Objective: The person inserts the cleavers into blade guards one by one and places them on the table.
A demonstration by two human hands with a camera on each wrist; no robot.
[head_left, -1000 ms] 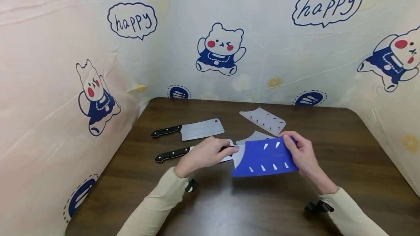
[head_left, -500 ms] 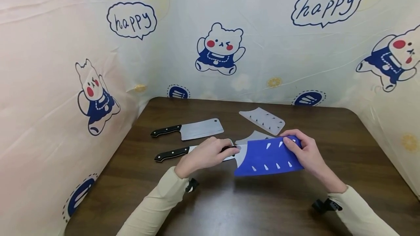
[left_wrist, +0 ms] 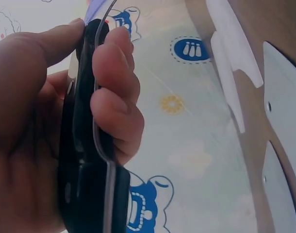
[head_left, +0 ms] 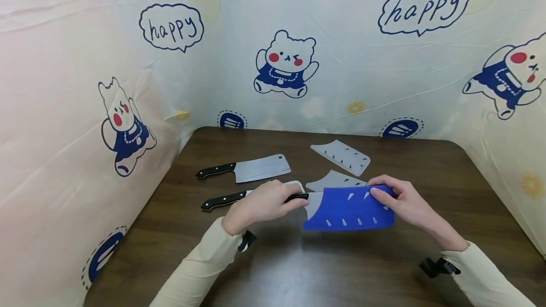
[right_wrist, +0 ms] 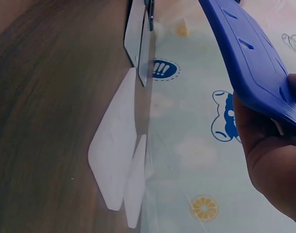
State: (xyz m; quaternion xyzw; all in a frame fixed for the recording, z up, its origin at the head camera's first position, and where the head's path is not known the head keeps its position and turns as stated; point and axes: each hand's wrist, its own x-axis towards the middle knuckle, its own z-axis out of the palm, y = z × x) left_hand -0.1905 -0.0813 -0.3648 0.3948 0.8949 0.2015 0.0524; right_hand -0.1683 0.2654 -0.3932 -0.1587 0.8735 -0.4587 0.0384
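Observation:
My left hand (head_left: 266, 205) grips the black handle (left_wrist: 87, 121) of a cleaver, its fingers curled round it in the left wrist view. Most of the cleaver's blade (head_left: 314, 204) is inside a blue slotted blade sheath (head_left: 351, 212), with a strip of metal bare near the handle. My right hand (head_left: 403, 200) pinches the sheath's far right end, thumb on the near face and fingers behind. In the right wrist view the blue sheath (right_wrist: 254, 63) is held above the table, its slots facing outward.
Two more cleavers with black handles lie at the left: one farther back (head_left: 262, 168), one nearer (head_left: 223, 200) and partly behind my left hand. Two whitish slotted sheaths lie beyond the blue one, a far sheath (head_left: 341, 157) and a nearer sheath (head_left: 330, 180). The brown table (head_left: 460, 193) meets a printed curtain (head_left: 341, 60).
My right hand has shifted right along the blue sheath and its forearm has swung outward. The sheath has moved slightly right, then tilted a little. The left hand has barely moved.

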